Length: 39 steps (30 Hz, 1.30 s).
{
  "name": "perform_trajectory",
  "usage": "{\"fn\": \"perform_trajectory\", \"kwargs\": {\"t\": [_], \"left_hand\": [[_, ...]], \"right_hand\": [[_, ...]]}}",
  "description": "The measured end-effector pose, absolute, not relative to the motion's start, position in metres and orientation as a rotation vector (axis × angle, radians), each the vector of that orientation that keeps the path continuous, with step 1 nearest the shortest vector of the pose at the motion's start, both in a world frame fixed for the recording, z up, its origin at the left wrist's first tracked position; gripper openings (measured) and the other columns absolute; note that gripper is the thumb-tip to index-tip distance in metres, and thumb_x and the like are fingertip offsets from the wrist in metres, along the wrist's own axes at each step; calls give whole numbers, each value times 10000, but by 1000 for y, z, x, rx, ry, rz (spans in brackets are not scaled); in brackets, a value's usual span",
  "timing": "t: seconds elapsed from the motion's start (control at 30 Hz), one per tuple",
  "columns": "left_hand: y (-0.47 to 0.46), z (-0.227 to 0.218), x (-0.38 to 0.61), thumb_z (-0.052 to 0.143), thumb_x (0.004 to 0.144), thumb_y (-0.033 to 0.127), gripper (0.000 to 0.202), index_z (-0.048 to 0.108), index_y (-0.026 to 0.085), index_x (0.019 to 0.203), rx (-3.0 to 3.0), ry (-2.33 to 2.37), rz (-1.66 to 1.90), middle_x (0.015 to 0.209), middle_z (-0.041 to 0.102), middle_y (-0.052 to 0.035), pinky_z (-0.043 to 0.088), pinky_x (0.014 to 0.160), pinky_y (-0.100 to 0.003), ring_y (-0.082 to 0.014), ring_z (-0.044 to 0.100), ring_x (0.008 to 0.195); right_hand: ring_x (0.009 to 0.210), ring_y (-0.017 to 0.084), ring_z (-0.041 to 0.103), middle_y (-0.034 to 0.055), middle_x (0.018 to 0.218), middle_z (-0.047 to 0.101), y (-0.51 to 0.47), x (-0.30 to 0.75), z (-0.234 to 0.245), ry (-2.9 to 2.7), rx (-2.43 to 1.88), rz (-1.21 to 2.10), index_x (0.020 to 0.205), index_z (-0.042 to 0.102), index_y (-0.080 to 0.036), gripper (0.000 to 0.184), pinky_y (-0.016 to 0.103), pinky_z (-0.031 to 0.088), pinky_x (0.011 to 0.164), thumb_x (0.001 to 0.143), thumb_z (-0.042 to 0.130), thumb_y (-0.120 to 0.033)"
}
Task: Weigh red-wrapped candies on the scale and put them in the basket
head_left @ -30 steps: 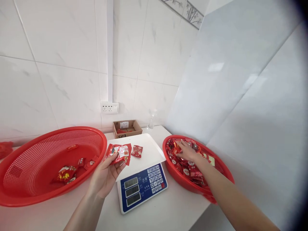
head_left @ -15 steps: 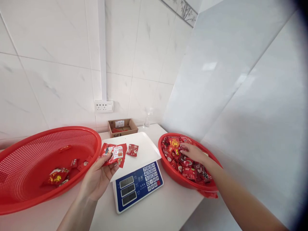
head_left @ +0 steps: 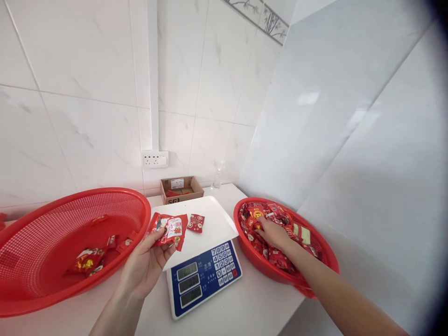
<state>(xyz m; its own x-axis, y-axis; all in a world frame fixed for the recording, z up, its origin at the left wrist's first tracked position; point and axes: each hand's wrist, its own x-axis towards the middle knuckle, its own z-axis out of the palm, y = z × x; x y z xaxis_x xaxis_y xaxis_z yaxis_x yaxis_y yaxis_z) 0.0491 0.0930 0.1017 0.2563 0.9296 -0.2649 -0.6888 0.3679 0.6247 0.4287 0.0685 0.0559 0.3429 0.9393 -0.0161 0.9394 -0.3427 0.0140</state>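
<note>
My left hand (head_left: 145,263) pinches a red printed snack packet (head_left: 171,231) by its lower edge, thumb on top, above the left side of the weighing scale's white pan (head_left: 213,221). On that pan lies a smaller red patterned packet (head_left: 196,223). At the right, my right hand (head_left: 275,234) reaches into a red basket (head_left: 334,266) full of wrapped sweets. Its fingers are drawn together and dip in beside a red packet with a gold round print (head_left: 257,212). What they grip, if anything, is hidden.
A large red mesh basket (head_left: 115,192) at the left holds several red packets (head_left: 87,262). The scale's blue keypad panel (head_left: 206,275) faces me. Behind the pan stand an open cardboard box (head_left: 184,196) and a clear plastic bottle (head_left: 217,177), near the tiled wall.
My right hand has pushed deeper and a little left into the sweets, its fingers drawing together, and the sweets have shifted. My left hand still holds its packet. The view has shifted slightly.
</note>
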Motion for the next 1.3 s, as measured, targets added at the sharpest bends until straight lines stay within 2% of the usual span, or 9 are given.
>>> {"fn": "perform_trajectory", "kwargs": {"t": [0.1, 0.2, 0.27, 0.4, 0.5, 0.77, 1.03, 1.2, 1.3], "left_hand": [[94, 100, 49, 458, 868, 63, 193, 605, 123, 758, 411, 671, 1153, 688, 662, -43, 569, 507, -244, -108, 626, 517], [95, 99, 48, 461, 867, 58, 180, 600, 119, 772, 407, 665, 1154, 707, 665, -52, 569, 517, -245, -109, 629, 533], [95, 100, 48, 459, 867, 57, 175, 599, 116, 779, 412, 662, 1154, 716, 667, -58, 568, 520, -245, -109, 628, 536], [95, 101, 47, 467, 864, 60, 171, 600, 116, 774, 425, 645, 1159, 688, 660, -51, 565, 511, -240, -104, 618, 511], [95, 101, 47, 474, 861, 67, 163, 607, 118, 782, 427, 644, 1155, 699, 666, -55, 565, 510, -239, -110, 624, 522], [93, 105, 47, 478, 849, 79, 156, 616, 120, 790, 434, 630, 1156, 725, 681, -67, 570, 524, -243, -126, 642, 548], [91, 101, 44, 519, 836, 104, 93, 607, 124, 857, 440, 599, 1156, 776, 688, -75, 572, 566, -251, -138, 657, 602], [91, 104, 42, 505, 849, 108, 102, 606, 115, 866, 416, 593, 1150, 786, 692, -86, 567, 555, -245, -125, 649, 576], [92, 104, 41, 491, 860, 116, 117, 608, 117, 861, 411, 591, 1147, 776, 692, -84, 564, 550, -243, -125, 650, 577]], "right_hand": [[946, 264, 598, 114, 1062, 639, 72, 430, 61, 1804, 2563, 1, 1157, 501, -184, 355, 315, 415, 728, 820, 465, -289], [989, 257, 586, 94, 1120, 622, 77, 430, 64, 1861, 2523, -30, 1281, 431, -231, 490, 323, 409, 769, 794, 479, -268], [997, 248, 583, 75, 1135, 619, 80, 428, 64, 1909, 2475, -78, 1290, 438, -267, 539, 313, 406, 774, 757, 512, -230], [866, 232, 610, 53, 943, 675, 85, 427, 65, 1951, 2454, -111, 968, 641, -238, 280, 285, 399, 686, 721, 520, -185], [791, 217, 604, 45, 827, 671, 85, 428, 73, 1950, 2525, -62, 800, 634, -214, 141, 274, 382, 650, 712, 529, -179], [858, 165, 594, 15, 940, 661, 102, 383, 110, 2201, 2753, -33, 926, 573, -228, 161, 250, 412, 742, 828, 467, -299], [793, 151, 609, 3, 843, 671, 148, 296, 79, 2441, 2697, -270, 907, 575, -224, 133, 239, 428, 690, 820, 507, -298], [840, 192, 604, 39, 907, 675, 150, 296, 73, 2413, 2692, -320, 938, 590, -214, 177, 283, 425, 704, 819, 500, -309], [752, 167, 618, 10, 830, 684, 142, 303, 77, 2418, 2604, -463, 968, 614, -227, 208, 265, 439, 677, 815, 508, -320]]}}
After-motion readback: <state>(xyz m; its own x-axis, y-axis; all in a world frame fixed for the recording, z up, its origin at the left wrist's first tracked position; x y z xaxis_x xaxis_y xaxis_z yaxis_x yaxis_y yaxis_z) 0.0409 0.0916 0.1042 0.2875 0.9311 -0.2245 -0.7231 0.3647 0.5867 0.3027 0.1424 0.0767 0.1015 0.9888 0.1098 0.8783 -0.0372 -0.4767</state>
